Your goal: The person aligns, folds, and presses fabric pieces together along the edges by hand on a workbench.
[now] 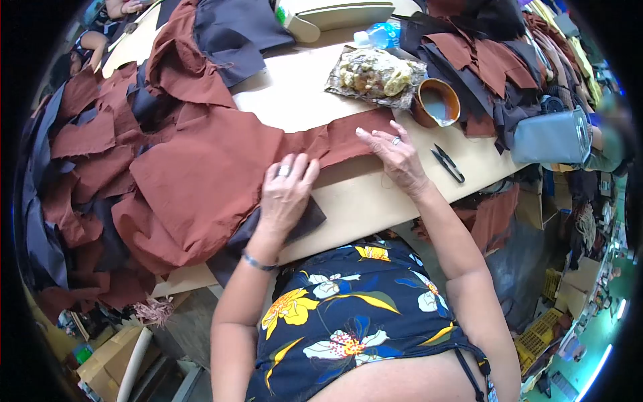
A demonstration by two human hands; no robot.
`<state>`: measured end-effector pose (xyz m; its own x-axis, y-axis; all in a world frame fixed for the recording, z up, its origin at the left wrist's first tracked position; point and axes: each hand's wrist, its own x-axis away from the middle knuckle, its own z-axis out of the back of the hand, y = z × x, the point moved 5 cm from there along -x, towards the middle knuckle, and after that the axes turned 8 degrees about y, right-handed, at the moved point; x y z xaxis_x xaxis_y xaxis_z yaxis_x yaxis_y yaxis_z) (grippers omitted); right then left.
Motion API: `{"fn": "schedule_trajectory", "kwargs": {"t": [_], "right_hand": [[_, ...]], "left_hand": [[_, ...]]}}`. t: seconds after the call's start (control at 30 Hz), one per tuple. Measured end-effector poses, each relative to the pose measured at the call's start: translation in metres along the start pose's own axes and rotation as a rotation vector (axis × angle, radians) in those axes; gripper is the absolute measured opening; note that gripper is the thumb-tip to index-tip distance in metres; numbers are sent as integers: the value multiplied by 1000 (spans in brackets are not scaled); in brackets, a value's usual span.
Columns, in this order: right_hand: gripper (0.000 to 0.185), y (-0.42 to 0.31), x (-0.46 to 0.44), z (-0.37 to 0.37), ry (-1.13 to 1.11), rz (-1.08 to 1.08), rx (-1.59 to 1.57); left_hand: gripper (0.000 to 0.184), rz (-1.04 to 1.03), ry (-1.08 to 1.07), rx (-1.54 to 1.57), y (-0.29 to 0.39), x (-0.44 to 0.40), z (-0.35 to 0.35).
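Observation:
A rust-brown piece of fabric (207, 167) lies over the table, with a narrow strip (345, 139) of it reaching to the right. My left hand (288, 191) is closed on the lower edge of this fabric, its fingers curled and their tips partly hidden. At the strip's right end, my right hand (400, 157) rests with its fingers stretched and apart, touching the cloth. Black thread snips (448, 163) lie on the table just right of my right hand. Under my left hand, a dark piece of cloth (305, 222) pokes out.
Brown and dark cloth is heaped on the left (84, 154) and at the back right (482, 63). Behind the strip are a food-like lump on a wrapper (375, 72), a brown cup (439, 102) and a bottle (378, 35). A grey-blue container (552, 136) stands right.

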<state>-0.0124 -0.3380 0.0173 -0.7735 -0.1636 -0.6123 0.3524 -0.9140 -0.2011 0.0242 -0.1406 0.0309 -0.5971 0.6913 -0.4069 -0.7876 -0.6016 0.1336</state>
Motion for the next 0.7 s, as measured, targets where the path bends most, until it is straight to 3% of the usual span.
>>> {"fn": "schedule_trajectory", "kwargs": {"t": [0.13, 0.2, 0.33, 0.47, 0.53, 0.57, 0.7], "right_hand": [[46, 7, 13, 2, -6, -27, -5], [45, 6, 14, 6, -21, -49, -43], [45, 8, 10, 14, -126, -83, -2], [49, 28, -21, 74, 91, -158, 97], [55, 55, -27, 91, -49, -366, 357], [55, 71, -24, 90, -236, -489, 433], [63, 101, -21, 77, -540, -547, 546]], "left_hand": [[46, 45, -53, 96, -12, 12, 9], [45, -103, -124, -244, -8, 10, 12], [47, -33, -228, -326, -11, 13, 0], [53, -92, -214, -264, -4, 20, -2], [55, -136, -197, -253, -2, 19, 3], [55, -134, -207, -249, -2, 20, 1], [56, -128, -244, -241, 0, 20, -2]]}}
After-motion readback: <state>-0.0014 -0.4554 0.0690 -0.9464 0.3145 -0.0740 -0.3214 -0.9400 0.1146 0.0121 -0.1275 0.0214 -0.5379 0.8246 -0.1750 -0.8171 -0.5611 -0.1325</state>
